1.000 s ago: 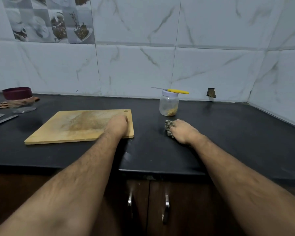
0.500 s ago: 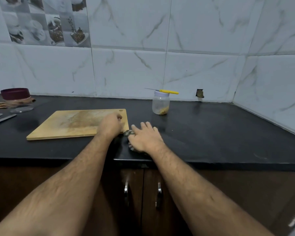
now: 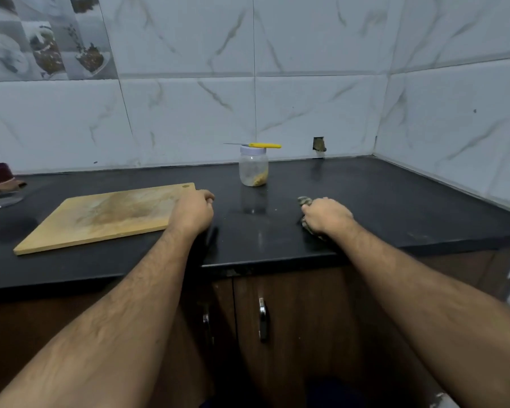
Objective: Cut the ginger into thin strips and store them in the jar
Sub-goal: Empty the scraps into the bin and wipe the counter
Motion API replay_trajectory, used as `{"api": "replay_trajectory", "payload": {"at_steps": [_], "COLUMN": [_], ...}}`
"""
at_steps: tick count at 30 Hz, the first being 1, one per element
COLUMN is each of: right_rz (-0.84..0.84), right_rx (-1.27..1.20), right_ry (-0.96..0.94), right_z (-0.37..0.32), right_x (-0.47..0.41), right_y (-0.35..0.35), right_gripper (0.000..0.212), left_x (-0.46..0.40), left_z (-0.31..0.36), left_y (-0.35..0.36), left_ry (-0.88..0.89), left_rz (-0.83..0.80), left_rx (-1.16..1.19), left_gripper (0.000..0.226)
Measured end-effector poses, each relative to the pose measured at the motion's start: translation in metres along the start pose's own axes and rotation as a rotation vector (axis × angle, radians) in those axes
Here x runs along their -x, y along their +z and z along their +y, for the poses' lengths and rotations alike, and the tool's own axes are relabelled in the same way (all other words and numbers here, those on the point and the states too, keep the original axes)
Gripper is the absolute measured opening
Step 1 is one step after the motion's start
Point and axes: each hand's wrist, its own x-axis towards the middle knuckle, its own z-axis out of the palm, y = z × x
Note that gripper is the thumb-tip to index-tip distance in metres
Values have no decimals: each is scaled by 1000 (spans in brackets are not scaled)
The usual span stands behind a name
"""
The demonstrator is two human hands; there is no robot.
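The cutting looks finished and what remains is tidying: the jar (image 3: 253,169) stands capped near the back wall with a small heap of pale yellow ginger strips (image 3: 260,179) at its bottom, and a yellow-handled knife (image 3: 255,145) lies balanced across its lid; the cutting board (image 3: 106,216) is bare of pieces, only stained in the middle. The right hand (image 3: 326,215) is curled around a bunched cloth (image 3: 306,202), pressing it to the black tabletop (image 3: 380,201) in front and to the right of the jar; the left hand (image 3: 194,212) rests at the right edge of the board with its fingers bent over that edge, seemingly steadying it, though whether it truly grips the board or merely leans on it is hard to tell from this angle. To wipe well, I would keep the cloth flat under the palm rather than balled, so more of it meets the surface; sweep in overlapping strokes toward the front edge, gathering crumbs in one place instead of scattering them; go gently near the jar, since a nudge could tip the knife off the lid; better to lift the knife away first. The left hand should hold the board firm, or raise it, so the cloth can pass beneath its edge where juice likely collects.
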Motion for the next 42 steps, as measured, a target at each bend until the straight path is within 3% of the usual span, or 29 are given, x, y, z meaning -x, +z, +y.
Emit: {"api": "replay_trajectory", "payload": {"at_steps": [2, 5, 7, 10, 13, 19, 23, 27, 29, 34, 42], "right_rz": [122, 166, 97, -10, -33, -18, 63, 382, 420, 93, 78], "right_rx": [-62, -122, -84, -148, -149, -44, -129, -168, -162, -18, -80], "right_ry": [-96, -304, -355, -260, -197, 25, 184, 199, 102, -66, 81], "right_z": [-28, -105, -155, -187, -150, -12, 40, 7, -37, -102, -32], "right_x": [0, -8, -15, -27, -52, -63, -36, -12, -2, 41, 6], "right_y": [-11, -18, -5, 9, 9, 18, 15, -7, -24, -4, 9], "right_gripper": [28, 27, 41, 64, 66, 69, 45, 42, 40, 54, 63], "left_x": [4, 7, 6, 3, -2, -9, 5, 12, 11, 9, -4], "left_z": [0, -6, -13, -30, -34, -11, 9, 12, 15, 22, 37], "left_y": [1, -1, -6, -13, -18, -5, 7, 3, -1, -1, 25], "left_ry": [4, -46, -83, -152, -168, -112, -81, -64, -66, -40, 5], "left_rz": [-6, 10, 41, 48, 25, -12, -37, -32, -33, -4, -40], "left_rx": [0, 1, -16, -15, -4, 14, 28, 27, 37, 26, 13], "left_gripper": [32, 34, 36, 42, 43, 43, 40, 40, 40, 40, 39]}}
